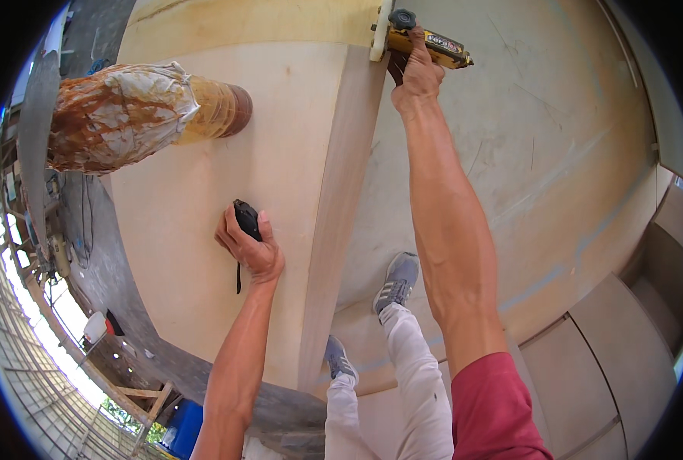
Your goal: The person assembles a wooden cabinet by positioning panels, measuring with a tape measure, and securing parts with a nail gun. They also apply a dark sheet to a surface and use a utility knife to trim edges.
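Observation:
My left hand is closed round a black tape measure, low over a pale wooden panel. A short black strap hangs below that hand. My right arm reaches to the far side, where my right hand grips a yellow and black hand tool with a round black knob. A white plate on the tool is at the panel's thick right edge; whether it touches cannot be seen. Far left on the panel is a plastic bottle wrapped in stained white material, with brown contents at one end.
A large greyish board with blue marks extends right of the panel. My shoes show beside the panel's right edge. Wooden panels are at the lower right. A blue container and a wire mesh wall are at the lower left.

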Demonstrator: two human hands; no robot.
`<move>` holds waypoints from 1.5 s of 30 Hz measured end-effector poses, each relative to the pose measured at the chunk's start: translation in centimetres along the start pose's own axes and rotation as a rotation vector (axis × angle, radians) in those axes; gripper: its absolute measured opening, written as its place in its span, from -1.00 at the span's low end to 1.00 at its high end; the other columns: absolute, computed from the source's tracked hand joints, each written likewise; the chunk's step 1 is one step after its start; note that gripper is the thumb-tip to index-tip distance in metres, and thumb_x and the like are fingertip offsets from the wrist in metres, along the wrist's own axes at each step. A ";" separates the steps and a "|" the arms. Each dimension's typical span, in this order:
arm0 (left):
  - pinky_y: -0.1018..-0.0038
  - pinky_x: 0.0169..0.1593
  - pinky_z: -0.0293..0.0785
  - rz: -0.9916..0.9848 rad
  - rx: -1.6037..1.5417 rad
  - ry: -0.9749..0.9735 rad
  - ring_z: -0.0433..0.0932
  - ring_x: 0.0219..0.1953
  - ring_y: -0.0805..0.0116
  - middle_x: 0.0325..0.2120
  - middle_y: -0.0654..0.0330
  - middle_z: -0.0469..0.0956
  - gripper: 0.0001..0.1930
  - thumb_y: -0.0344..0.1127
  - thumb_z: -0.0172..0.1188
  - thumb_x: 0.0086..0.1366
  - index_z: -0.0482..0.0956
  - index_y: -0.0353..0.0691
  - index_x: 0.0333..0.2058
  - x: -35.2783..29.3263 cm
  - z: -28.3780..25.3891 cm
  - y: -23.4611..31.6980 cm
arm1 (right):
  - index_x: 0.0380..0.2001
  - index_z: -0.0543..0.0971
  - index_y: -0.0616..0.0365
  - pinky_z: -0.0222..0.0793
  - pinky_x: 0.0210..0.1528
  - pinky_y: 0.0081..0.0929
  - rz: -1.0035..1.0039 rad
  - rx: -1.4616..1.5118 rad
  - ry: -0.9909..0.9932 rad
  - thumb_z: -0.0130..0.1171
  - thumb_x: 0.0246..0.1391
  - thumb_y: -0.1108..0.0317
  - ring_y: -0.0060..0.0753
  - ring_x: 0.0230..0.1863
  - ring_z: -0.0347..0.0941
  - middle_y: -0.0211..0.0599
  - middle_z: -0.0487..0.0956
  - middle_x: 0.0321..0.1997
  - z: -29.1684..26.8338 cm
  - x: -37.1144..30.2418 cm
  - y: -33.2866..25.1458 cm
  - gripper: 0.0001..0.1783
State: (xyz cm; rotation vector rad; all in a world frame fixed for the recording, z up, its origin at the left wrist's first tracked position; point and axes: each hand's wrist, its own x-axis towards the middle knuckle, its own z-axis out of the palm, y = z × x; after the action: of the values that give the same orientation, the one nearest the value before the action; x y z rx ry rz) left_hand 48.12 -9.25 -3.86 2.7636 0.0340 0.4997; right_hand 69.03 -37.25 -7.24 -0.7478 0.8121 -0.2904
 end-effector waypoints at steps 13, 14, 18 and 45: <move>0.09 0.02 0.18 0.049 0.006 -0.023 0.23 -0.05 -0.03 -0.09 -0.07 0.29 -0.48 -0.12 0.10 0.31 0.22 -0.36 0.09 0.3 0.6 -0.1 | -0.27 0.54 0.10 0.43 -0.33 -0.54 -0.084 0.063 0.063 0.38 -0.07 0.09 -0.49 -0.39 0.49 -0.41 0.56 -0.35 -3.2 -3.9 4.2 -0.61; 0.09 0.02 0.18 0.053 0.005 -0.032 0.23 -0.05 -0.03 -0.09 -0.06 0.29 -0.48 -0.12 0.10 0.31 0.22 -0.36 0.09 0.2 0.6 -0.1 | -0.27 0.54 0.07 0.43 -0.34 -0.53 -0.109 0.053 0.056 0.36 -0.04 0.09 -0.48 -0.40 0.49 -0.42 0.56 -0.35 -3.7 -4.7 4.6 -0.64; 0.09 0.02 0.18 0.045 0.010 -0.030 0.22 -0.04 -0.02 -0.10 -0.05 0.28 -0.47 -0.11 0.11 0.31 0.22 -0.34 0.09 0.1 0.5 -0.3 | -0.14 0.44 0.18 0.40 0.00 -0.39 -0.103 -0.040 0.026 0.35 -0.06 0.00 -0.42 -0.19 0.49 -0.35 0.54 -0.17 -4.7 -9.6 4.5 -0.44; 0.00 0.01 0.08 0.064 0.006 -0.041 0.15 0.01 -0.06 -0.04 -0.06 0.19 -0.42 -0.17 0.20 0.23 0.14 -0.25 0.10 -0.6 0.0 -1.3 | -0.14 0.47 0.09 0.42 -0.03 -0.48 -0.093 -0.044 0.022 0.34 -0.05 -0.05 -0.55 -0.20 0.48 -0.47 0.52 -0.23 -14.3 -28.3 11.0 -0.46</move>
State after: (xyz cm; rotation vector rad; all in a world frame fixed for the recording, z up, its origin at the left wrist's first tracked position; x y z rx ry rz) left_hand 47.58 -8.06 -4.52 2.7875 -0.0627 0.4592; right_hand 39.08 -22.21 -5.94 -0.8259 0.8079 -0.3657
